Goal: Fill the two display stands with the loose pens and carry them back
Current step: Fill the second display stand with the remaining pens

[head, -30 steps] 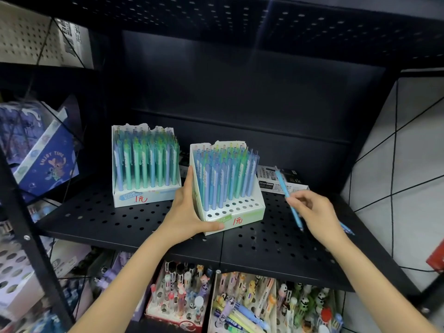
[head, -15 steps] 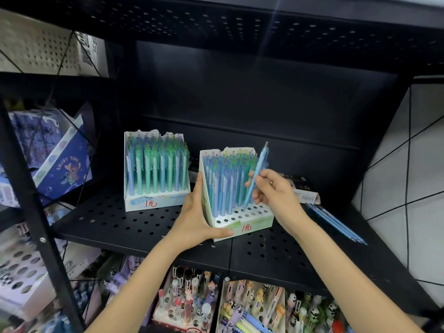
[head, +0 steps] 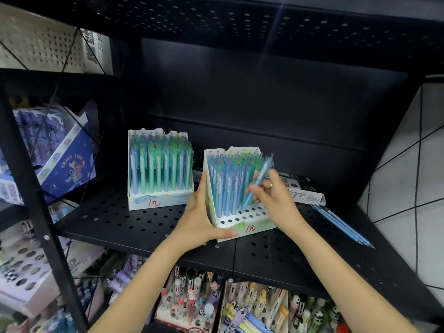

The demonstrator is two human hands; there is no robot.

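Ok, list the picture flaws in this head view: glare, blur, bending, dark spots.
Head view: wide-angle bending bows the left post and tilts the wall tiles; a pale light streak crosses the top shelf; the back panel is very dark; the lower-left boxes and bottom corners are soft; both stands and the right hand stay sharp.

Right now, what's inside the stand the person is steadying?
The nearer display stand holds upright blue and green pens; several front holes are empty. The right hand lowers a blue pen toward them. The left hand covers its left side.
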